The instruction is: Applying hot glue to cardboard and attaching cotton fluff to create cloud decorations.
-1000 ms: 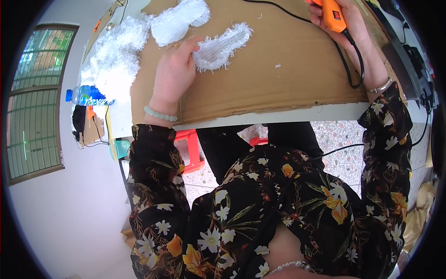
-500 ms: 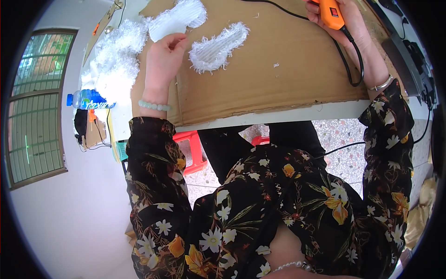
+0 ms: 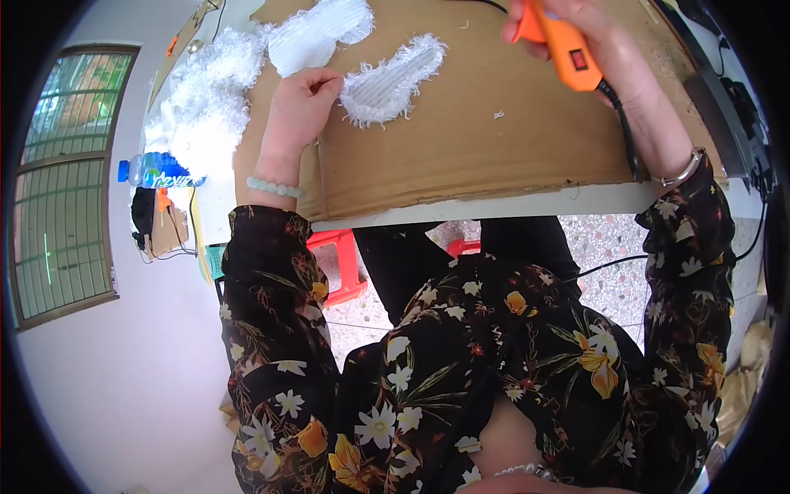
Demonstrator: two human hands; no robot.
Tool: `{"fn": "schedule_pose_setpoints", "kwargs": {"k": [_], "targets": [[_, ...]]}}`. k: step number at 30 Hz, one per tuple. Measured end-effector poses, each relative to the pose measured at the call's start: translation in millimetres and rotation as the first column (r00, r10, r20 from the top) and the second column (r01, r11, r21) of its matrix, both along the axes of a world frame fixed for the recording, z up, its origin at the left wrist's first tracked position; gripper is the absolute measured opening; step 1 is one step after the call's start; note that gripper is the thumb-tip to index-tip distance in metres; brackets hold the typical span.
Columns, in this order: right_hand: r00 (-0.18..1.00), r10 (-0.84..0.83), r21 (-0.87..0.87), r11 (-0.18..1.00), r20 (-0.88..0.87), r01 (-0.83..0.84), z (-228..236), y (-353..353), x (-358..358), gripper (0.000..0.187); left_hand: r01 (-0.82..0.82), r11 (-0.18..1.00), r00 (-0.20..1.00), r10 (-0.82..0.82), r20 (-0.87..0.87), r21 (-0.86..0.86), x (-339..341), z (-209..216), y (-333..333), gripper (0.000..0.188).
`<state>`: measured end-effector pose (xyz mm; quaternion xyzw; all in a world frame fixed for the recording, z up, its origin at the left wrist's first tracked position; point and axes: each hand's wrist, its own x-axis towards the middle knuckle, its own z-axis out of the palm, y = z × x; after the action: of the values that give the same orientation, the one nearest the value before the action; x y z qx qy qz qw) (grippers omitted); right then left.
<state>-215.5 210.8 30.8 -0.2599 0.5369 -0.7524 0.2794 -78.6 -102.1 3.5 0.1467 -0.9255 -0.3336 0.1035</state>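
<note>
Right now my left hand (image 3: 298,107) has thumb and forefinger drawn together at the left edge of the fringed white piece (image 3: 391,86); I cannot tell whether any fringe is between them. My right hand (image 3: 606,34) is wrapped around an orange tool (image 3: 569,59), well apart from that piece. Between them stretches brown cardboard (image 3: 461,160), its widest room right of and below the piece. A smoother white piece (image 3: 317,41) crowds my left knuckles; the cardboard's front edge runs along the white table edge (image 3: 494,206).
</note>
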Motion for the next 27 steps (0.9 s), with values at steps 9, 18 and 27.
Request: {"fn": "schedule_pose_setpoints", "kwargs": {"k": [9, 18, 27], "targets": [[0.772, 0.434, 0.519, 0.840, -0.464, -0.160, -0.9, -38.7, 14.2, 0.042, -0.028, 0.995, 1.000, 0.029, -0.007, 0.100, -3.1, 2.0, 3.8, 0.022], [0.804, 0.350, 0.475, 0.875, -0.481, -0.097, -16.8, -65.4, 26.9, 0.042, 0.004, 0.990, 1.000, -0.001, -0.027, 0.140, -3.2, -12.0, -8.7, 0.023], [0.789, 0.408, 0.561, 0.822, -0.460, -0.097, -4.5, -69.1, 29.6, 0.042, 0.011, 0.992, 1.000, -0.007, -0.031, 0.124, -1.1, -11.5, -9.1, 0.022]]}}
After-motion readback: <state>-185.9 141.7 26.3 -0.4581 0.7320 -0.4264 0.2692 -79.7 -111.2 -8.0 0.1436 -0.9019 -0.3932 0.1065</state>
